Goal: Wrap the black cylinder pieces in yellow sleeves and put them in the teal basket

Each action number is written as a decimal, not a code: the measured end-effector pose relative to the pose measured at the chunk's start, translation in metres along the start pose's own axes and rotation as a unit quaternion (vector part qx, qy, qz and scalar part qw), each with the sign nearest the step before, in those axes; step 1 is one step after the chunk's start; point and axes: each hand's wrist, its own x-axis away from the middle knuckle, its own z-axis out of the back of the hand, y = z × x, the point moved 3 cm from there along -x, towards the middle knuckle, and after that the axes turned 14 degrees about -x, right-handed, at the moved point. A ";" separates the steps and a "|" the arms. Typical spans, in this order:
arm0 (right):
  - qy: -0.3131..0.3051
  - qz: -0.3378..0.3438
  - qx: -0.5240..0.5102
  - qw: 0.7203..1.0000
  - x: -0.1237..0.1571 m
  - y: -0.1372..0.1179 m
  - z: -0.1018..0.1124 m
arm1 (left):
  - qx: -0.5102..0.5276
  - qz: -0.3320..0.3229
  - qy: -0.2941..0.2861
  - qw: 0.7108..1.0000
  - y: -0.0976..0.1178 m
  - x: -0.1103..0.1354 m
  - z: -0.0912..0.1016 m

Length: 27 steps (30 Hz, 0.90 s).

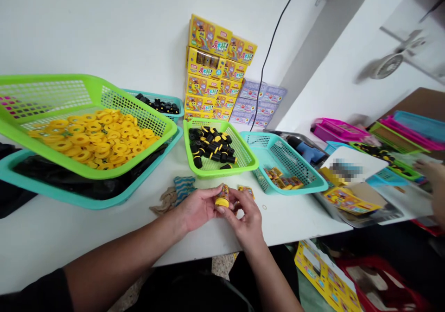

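In the head view, a small cylindrical container (222, 196) with a yellow end and a colourful printed label is held over the table between both hands. My left hand (202, 208) closes on its left side. On its right side the fingers of my right hand (247, 213) are closed, with the thumb near the yellow end. Just behind my right hand lies a small stack of printed labels (246, 190). Beside my left hand rest a striped blue cloth (183, 187) and a crumpled beige cloth (165, 201).
A green basket (239, 167) holds black cylinders with yellow ends. To the left, another green basket (153, 112) carries yellow rings. A turquoise basket (302, 187) contains printed pieces. Yellow boxes (208, 71) are stacked against the wall. Another person's hand (433, 173) shows at far right.
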 end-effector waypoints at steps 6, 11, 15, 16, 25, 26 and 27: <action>0.025 0.073 0.068 0.995 -0.003 -0.008 0.007 | -0.062 0.020 0.009 0.998 -0.003 0.000 0.003; 0.016 0.115 0.153 0.981 0.002 -0.006 0.006 | -0.110 0.017 0.092 0.989 -0.004 -0.002 0.008; 0.044 0.129 0.129 0.982 0.009 -0.001 0.003 | -0.087 0.014 0.072 0.993 -0.005 -0.003 0.006; 0.049 0.136 0.125 0.982 0.011 0.000 0.001 | -0.078 0.015 0.069 0.994 -0.005 -0.003 0.006; 0.014 0.147 0.096 0.984 0.007 0.003 -0.005 | -0.085 0.024 0.103 0.991 -0.011 -0.004 0.011; 0.018 0.151 0.095 0.984 0.006 0.003 -0.004 | -0.085 0.024 0.103 0.991 -0.012 -0.004 0.011; 0.021 0.157 0.097 0.983 0.006 0.004 -0.003 | -0.086 0.024 0.103 0.991 -0.013 -0.004 0.011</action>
